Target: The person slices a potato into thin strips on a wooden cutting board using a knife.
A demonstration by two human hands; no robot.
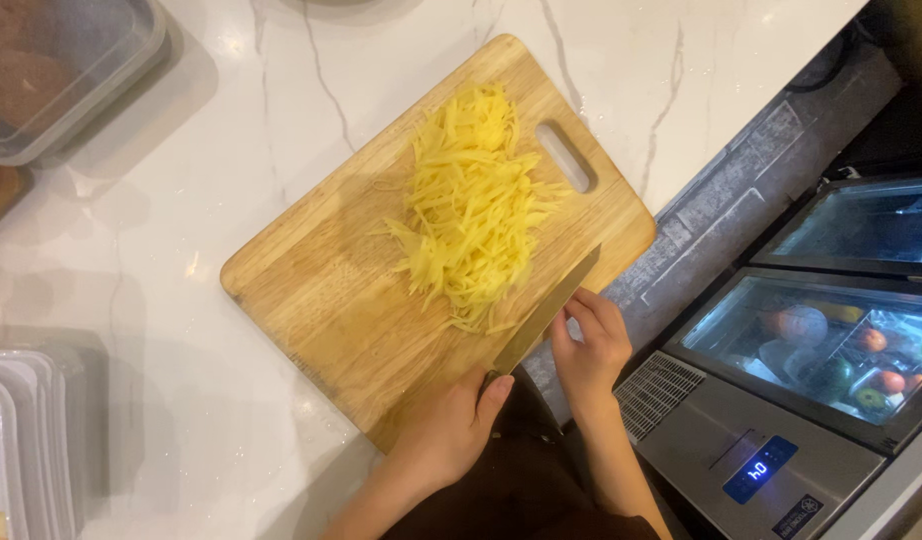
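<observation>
L hand (451, 425) sits at the near edge of the wooden cutting board (381, 290), clenched round the handle of a knife (546, 312). R hand (589, 350) is just off the board's near-right edge, fingers loose & resting on the blade's side, gripping nothing. Blade's long axis runs from L hand up & right, toward the board's right edge. Pile of yellow shreds (473, 215) lies just beyond the blade, mid-board, strands pointing toward the far handle-slot corner. White marble counter (181, 160) carries it all. Both hands about equally near the pile.

Both hands (521, 390) hold a knife (546, 310) beside yellow shreds (476, 210).
</observation>
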